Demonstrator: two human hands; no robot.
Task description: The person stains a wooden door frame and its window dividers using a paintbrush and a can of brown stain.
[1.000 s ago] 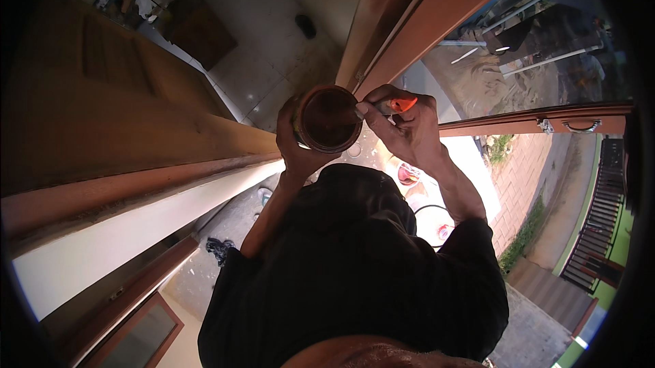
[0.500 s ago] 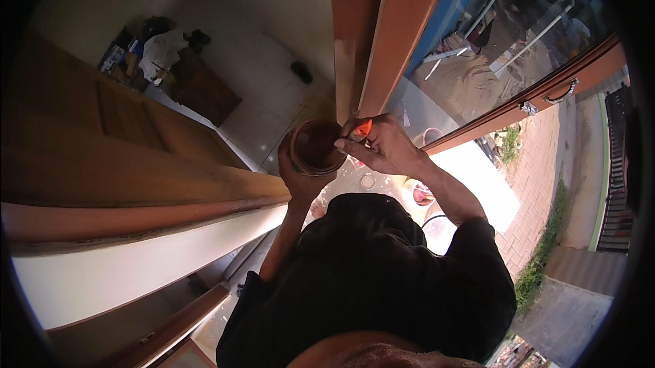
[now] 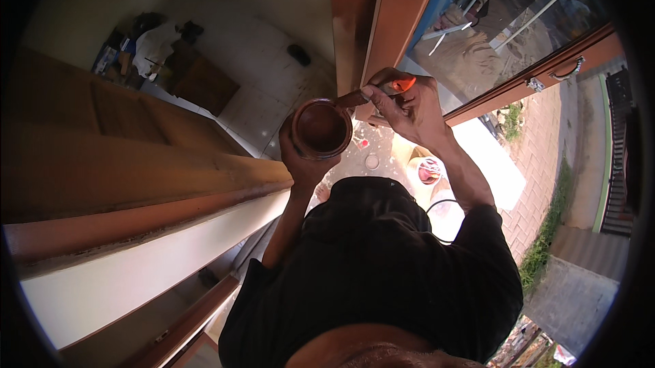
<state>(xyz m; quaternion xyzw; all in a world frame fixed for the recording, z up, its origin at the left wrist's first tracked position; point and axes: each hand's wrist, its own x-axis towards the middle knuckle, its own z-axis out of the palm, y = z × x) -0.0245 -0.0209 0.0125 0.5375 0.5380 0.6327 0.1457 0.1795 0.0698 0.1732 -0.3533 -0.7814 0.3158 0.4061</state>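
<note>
My left hand (image 3: 305, 166) is wrapped round the outside of a small round paint pot (image 3: 334, 151), whose open mouth faces up. Brown paint coats its inside. Closed in my right hand (image 3: 417, 117) is a paintbrush (image 3: 404, 84) with an orange handle; its brown bristle end points left, at the pot's upper right rim. I cannot tell whether the bristles touch that rim. Just beyond the brush rises a reddish-brown door frame (image 3: 399, 16).
To the left stands a brown wooden door (image 3: 129, 122). On the right is a glazed panel with a metal handle (image 3: 568, 69). Below, a bucket (image 3: 428, 171) rests on the paint-spotted floor. Clutter, including white cloth or plastic (image 3: 154, 47), lies in the far left room.
My right hand has moved up and right, drawing the paintbrush out of the pot to its rim. The pot has tipped slightly and now shows more of its inside.
</note>
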